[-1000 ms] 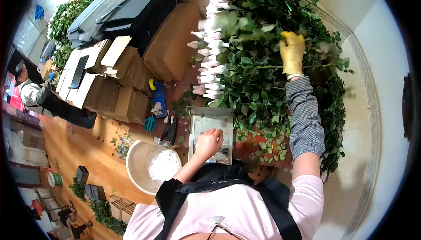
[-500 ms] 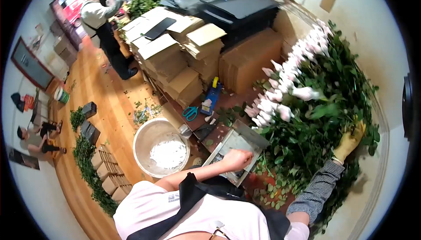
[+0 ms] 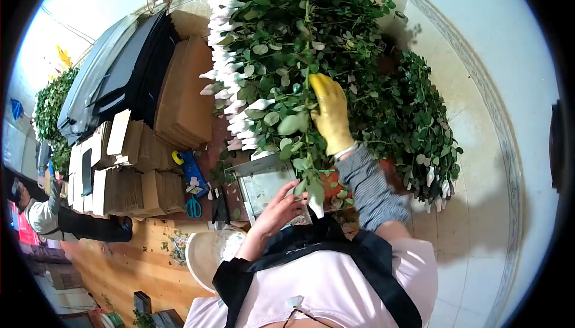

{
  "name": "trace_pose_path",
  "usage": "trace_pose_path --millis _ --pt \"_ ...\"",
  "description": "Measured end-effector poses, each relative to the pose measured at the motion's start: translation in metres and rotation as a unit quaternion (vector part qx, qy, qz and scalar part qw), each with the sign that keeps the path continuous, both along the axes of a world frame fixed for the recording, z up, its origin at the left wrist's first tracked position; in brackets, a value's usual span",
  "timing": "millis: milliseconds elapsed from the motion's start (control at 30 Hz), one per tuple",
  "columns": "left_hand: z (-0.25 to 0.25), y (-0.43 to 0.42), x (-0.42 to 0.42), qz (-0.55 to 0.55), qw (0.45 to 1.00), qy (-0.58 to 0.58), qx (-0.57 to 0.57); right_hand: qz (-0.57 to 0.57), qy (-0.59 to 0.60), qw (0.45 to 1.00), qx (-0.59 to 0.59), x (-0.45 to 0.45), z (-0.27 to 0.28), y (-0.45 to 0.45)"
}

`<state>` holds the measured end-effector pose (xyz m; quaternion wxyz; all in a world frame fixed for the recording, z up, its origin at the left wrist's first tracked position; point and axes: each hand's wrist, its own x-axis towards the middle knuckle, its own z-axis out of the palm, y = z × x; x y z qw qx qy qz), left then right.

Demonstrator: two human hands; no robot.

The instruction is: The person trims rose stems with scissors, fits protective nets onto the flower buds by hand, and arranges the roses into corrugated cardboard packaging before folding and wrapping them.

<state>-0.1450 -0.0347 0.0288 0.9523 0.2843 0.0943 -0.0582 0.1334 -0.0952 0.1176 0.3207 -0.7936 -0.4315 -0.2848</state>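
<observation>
Pinching a leafy rose [image 3: 304,118] by its stem, our yellow-gloved right hand [image 3: 329,112] is beyond and to the right of the metal tray [image 3: 263,183]; the rose's pale bud [image 3: 316,206] points toward us, just past the tray's near right corner. Our left hand [image 3: 280,209] lies over the tray's near side, fingers half-curled by the lower leaves; whether they pinch any, we cannot tell. Past the tray's far edge, heaped roses [image 3: 353,58] crowd the worktop [image 3: 220,130]. Left of the tray, a narrow strip separates it from the scissors [image 3: 193,207]; below, a bin [image 3: 199,259] stands outside the worktop's edge.
</observation>
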Motion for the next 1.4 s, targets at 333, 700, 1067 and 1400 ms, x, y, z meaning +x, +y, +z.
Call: trace_pose_path --millis 333,700,1067,1400 --pt "0.001 -0.031 0.016 0.037 0.992 0.081 0.089 -0.010 0.565 0.807 0.171 -0.110 -0.105 -0.110" --pt "-0.032 -0.028 -0.002 0.063 0.958 -0.017 0.278 -0.136 0.468 0.861 0.145 -0.102 -0.119 -0.174" --pt "-0.020 0.010 -0.012 0.275 0.703 0.079 0.651 -0.090 0.444 0.888 0.072 -0.053 -0.127 -0.141" --pt "-0.051 0.018 -0.002 0.224 0.583 0.153 0.766 -0.102 0.406 0.907 0.043 -0.033 -0.118 -0.141"
